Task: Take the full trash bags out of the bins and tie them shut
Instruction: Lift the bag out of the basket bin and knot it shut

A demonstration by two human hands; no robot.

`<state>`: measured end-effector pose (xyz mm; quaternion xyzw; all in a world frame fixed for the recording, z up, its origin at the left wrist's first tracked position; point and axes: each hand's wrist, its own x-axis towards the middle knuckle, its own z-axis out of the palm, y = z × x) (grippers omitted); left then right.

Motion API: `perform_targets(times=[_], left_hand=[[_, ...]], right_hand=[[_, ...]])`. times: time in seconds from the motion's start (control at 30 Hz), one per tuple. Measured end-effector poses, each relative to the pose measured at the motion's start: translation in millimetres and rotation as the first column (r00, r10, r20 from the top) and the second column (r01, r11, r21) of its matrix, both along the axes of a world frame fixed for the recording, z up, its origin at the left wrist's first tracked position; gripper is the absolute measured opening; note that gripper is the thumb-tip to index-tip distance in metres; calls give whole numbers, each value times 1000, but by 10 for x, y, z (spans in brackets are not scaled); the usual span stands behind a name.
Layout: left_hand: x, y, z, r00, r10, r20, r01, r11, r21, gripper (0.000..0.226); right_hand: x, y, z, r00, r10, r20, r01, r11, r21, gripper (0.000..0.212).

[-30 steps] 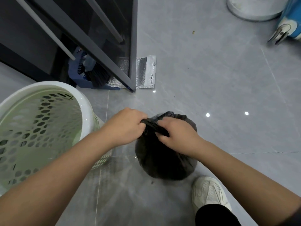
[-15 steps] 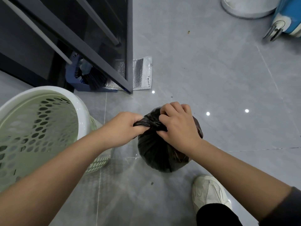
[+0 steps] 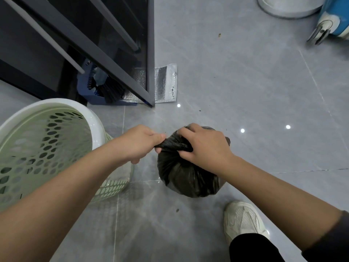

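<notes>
Left grip (image 3: 140, 143), right grip (image 3: 204, 146), pinching trash bag (image 3: 187, 176) neck

Ahead of you on the grey tiled floor (image 3: 236, 82) stands a dark glass-fronted cabinet (image 3: 120, 35). A blue dustpan (image 3: 85, 91) with a black brush (image 3: 111, 91) sits behind it, and a silver foil pouch (image 3: 166, 82) lies at its corner. A white round base (image 3: 287, 6) and a blue suitcase (image 3: 338, 16) sit far right. Your white sneaker (image 3: 243, 220) is at the bottom.
</notes>
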<state>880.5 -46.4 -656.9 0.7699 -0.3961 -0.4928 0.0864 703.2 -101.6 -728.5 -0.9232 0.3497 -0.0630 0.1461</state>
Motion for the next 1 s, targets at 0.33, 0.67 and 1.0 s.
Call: perform_targets(times=[0.33, 0.67, 1.0], left_hand=[[27, 47, 110, 996, 37, 77, -34, 999, -40, 48], [-70, -28, 168, 990, 25, 138, -8, 992, -128, 41], [-86, -57, 188, 993, 44, 110, -27, 988, -153, 50]], right_hand=[[31, -27, -61, 972, 86, 218, -58, 990, -131, 39], [76, 8, 27, 993, -114, 34, 116, 991, -66, 42], [49, -81, 4, 980, 6, 201, -8, 1000, 10, 31]])
